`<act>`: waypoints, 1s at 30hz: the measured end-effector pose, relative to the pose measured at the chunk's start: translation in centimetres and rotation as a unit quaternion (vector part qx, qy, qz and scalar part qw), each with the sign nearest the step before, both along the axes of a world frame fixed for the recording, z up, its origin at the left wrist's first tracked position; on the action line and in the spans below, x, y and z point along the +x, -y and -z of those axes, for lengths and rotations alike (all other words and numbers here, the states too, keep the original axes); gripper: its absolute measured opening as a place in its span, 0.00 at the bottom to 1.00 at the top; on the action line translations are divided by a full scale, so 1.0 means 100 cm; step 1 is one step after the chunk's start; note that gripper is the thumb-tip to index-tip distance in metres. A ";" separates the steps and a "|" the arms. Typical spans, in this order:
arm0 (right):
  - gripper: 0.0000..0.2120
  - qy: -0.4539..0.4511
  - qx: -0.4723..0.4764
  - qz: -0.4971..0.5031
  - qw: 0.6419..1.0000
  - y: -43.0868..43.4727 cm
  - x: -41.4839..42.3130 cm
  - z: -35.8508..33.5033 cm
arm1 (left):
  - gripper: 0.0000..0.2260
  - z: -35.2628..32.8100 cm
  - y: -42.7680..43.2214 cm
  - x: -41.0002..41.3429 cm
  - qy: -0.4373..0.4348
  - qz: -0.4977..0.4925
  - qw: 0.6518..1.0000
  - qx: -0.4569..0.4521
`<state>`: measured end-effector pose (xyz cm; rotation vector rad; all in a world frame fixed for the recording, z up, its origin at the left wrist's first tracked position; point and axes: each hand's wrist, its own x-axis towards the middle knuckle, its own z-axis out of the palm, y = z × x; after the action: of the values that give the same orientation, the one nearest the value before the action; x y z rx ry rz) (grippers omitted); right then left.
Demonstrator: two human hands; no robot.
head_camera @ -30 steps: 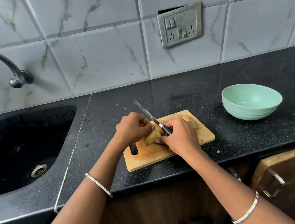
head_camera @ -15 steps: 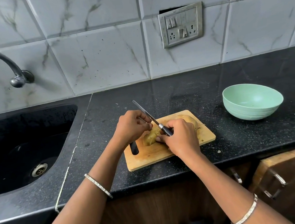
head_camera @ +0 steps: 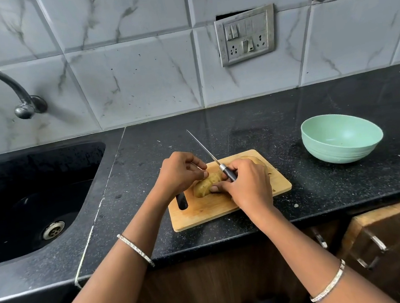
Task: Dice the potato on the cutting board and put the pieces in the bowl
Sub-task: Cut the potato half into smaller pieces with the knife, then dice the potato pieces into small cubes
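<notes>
Centre frame, the potato (head_camera: 207,187) lies on the board (head_camera: 201,211). The left hand (head_camera: 180,172), fingers curled, holds the potato's left end. The right hand (head_camera: 247,185) grips the knife (head_camera: 203,149) by its handle, blade pointing to the upper left and thumb against the potato. The bowl (head_camera: 332,154) sits at right, well apart from the board.

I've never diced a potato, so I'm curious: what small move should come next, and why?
Probably bring the knife down through the potato. The right hand grips the handle, the left hand holds the potato on the cutting board, and the bowl looks empty.
</notes>
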<state>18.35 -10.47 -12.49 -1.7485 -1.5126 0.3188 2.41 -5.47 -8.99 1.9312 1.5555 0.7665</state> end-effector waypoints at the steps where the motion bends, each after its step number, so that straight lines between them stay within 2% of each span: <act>1: 0.18 0.001 -0.001 0.000 1.000 0.001 0.001 -0.001 | 0.06 0.000 0.000 0.001 0.003 0.000 1.000 0.000; 9: 0.21 -0.004 -0.002 -0.064 0.998 0.028 0.016 -0.007 | 0.05 0.008 0.012 -0.013 0.005 -0.042 0.998 0.037; 12: 0.16 0.002 -0.030 -0.115 0.993 0.046 0.021 -0.005 | 0.07 0.015 0.030 -0.016 -0.018 -0.046 0.998 0.048; 16: 0.16 0.057 -0.065 -0.134 0.987 0.064 0.022 -0.003 | 0.13 0.021 0.047 -0.010 -0.049 -0.079 0.992 0.085; 24: 0.16 0.169 -0.095 -0.111 0.975 0.085 0.009 -0.022 | 0.10 0.023 0.054 -0.002 -0.073 -0.089 0.985 0.129; 30: 0.16 0.209 -0.090 -0.114 0.967 0.092 0.004 -0.031 | 0.10 0.021 0.052 -0.001 -0.065 -0.087 0.986 0.128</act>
<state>18.78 -19.64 -9.38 -1.8649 -2.0530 0.2138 2.36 -10.68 -11.06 2.0803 1.7988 0.9719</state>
